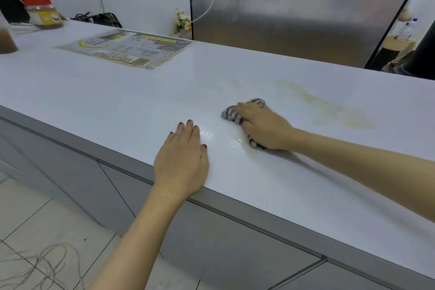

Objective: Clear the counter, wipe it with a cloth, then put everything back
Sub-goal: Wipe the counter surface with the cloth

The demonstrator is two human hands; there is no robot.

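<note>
The right hand [264,125] grips a bunched striped cloth [233,116] and presses it onto the white counter [117,92], beside a wet sheen. A brownish smear [329,106] lies just beyond the cloth. Nearer the counter's front edge, the left hand [182,160] lies flat, fingers straight, palm down. Far from the cloth, a laminated menu [124,48], a red-lidded jar [43,13] and a cup of brown drink [7,40].

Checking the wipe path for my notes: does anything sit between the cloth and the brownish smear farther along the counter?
Nothing visible does. The cloth, held under the right hand, lies on bare counter, with the brownish smear to its right. The left hand, printed sheet and jar are on the other side.
</note>
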